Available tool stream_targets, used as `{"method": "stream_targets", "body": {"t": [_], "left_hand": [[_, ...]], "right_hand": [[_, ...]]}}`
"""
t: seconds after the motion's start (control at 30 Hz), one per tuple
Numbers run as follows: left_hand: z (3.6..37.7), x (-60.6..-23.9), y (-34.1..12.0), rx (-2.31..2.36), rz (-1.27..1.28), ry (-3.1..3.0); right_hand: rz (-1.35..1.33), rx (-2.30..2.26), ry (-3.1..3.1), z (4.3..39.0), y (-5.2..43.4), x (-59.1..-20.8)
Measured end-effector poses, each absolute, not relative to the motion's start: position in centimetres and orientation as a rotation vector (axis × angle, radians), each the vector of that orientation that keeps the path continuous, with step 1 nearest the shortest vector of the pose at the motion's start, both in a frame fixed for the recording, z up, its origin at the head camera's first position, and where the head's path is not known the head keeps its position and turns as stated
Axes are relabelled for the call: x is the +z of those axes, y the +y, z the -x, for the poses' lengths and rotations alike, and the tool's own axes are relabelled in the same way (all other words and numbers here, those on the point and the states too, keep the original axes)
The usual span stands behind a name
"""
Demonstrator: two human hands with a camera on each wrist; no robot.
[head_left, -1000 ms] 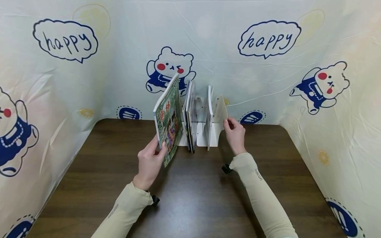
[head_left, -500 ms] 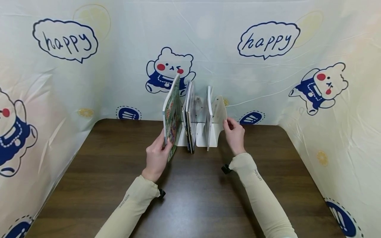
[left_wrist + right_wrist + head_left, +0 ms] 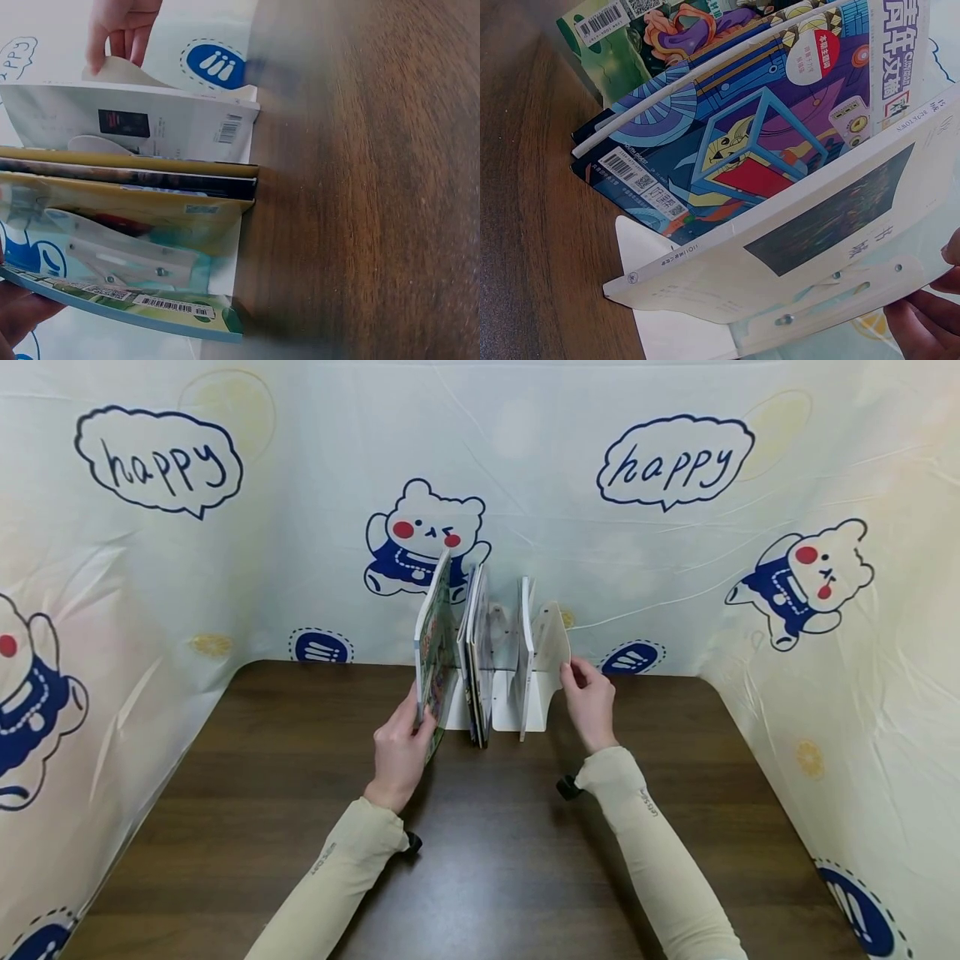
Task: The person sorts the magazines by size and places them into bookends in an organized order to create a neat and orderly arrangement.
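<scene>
My left hand (image 3: 401, 747) grips a green-covered magazine (image 3: 435, 652) by its near edge, thumb on the cover side. The magazine stands upright at the left end of a white bookend rack (image 3: 553, 643). With thumb and fingers, my right hand (image 3: 588, 702) pinches the rack's right-hand end plate. Between the hands several thin magazines (image 3: 476, 668) stand pressed together; the right wrist view shows a blue and purple cover (image 3: 757, 157) on them. Farther right, a white book (image 3: 832, 210) with a dark picture stands upright next to the end plate. My left fingertips are hidden behind the green magazine.
The rack stands at the back of a dark wooden table (image 3: 480, 877), near a pale curtain (image 3: 540, 460) printed with bears. Gaps show between the green magazine, the middle magazines and the white book.
My left hand has moved right with the green magazine, bringing it closer to the middle magazines and turning its cover more edge-on. My right hand stays on the end plate.
</scene>
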State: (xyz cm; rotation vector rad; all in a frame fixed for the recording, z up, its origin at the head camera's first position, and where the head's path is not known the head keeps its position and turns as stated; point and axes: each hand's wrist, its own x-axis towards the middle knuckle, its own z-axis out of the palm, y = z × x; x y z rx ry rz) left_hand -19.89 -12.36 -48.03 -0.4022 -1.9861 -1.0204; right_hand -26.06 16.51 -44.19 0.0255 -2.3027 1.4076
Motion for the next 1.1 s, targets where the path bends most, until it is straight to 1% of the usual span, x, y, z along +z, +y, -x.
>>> {"method": "stream_targets", "body": {"t": [0.53,1.1], "left_hand": [[20.7,-48.6,-11.8,-1.054,0.377,-1.977],[20.4,-49.2,-11.8,-1.067,0.296,-2.009]], "right_hand": [[-0.029,1.419,-2.291,26.3,16.7,-44.5],[-0.018,1.439,-2.284,26.2,16.5,-44.5]]}}
